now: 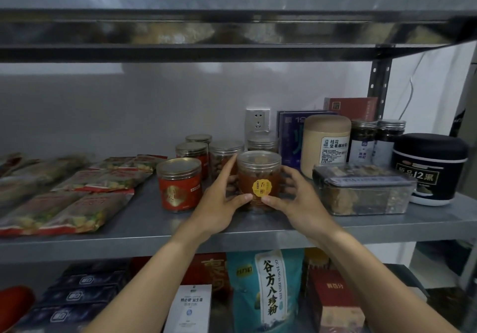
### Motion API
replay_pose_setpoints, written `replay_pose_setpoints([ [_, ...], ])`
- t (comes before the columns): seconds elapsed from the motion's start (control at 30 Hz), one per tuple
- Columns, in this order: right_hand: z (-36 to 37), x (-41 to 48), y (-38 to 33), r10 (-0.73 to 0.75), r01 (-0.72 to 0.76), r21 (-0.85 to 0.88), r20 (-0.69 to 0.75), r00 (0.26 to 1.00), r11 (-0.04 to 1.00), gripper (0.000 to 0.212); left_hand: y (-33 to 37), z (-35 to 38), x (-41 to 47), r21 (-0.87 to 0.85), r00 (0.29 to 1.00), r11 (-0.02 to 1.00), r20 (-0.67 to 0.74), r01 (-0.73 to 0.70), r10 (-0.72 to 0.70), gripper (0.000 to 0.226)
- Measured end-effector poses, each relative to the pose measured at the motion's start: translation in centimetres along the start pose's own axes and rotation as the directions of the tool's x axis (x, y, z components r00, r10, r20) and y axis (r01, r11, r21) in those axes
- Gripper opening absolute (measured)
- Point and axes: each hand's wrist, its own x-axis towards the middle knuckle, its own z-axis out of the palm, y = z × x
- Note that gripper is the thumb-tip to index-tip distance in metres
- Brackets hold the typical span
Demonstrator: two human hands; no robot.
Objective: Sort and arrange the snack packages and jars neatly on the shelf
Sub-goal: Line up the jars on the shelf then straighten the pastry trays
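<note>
Middle shelf (144,219), near front edge | yellow-label jar (259,177) sits between red-label jar (179,185) and clear lidded box (361,190) | left hand (219,203) and right hand (299,201) clasp its sides, fingers curled, thumbs in front | I judge they're squaring its label outward.

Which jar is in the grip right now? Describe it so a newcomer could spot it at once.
Look at the middle metal shelf, near its front edge, between the red jar and the clear rectangular box. There is the clear jar with brown contents; unlike its neighbours, it bears a round yellow label.
</note>
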Motion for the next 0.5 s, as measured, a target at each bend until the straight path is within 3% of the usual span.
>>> replay_pose_setpoints([
  [0.33, 0.0, -0.1, -0.3, 0.025, -0.025, -0.004, -0.004, 1.000, 1.000, 0.072, 0.3, 0.1, -0.1, 0.011, 1.000, 1.000, -0.002, 0.001, -0.001, 0.086],
  [0.5, -0.2, -0.2, -2.0, 0.048, -0.049, -0.006, -0.042, 0.998, 0.999, 0.082, 1.3, -0.4, -0.2, -0.023, 0.997, 0.997, -0.044, 0.070, -0.071, 0.087],
])
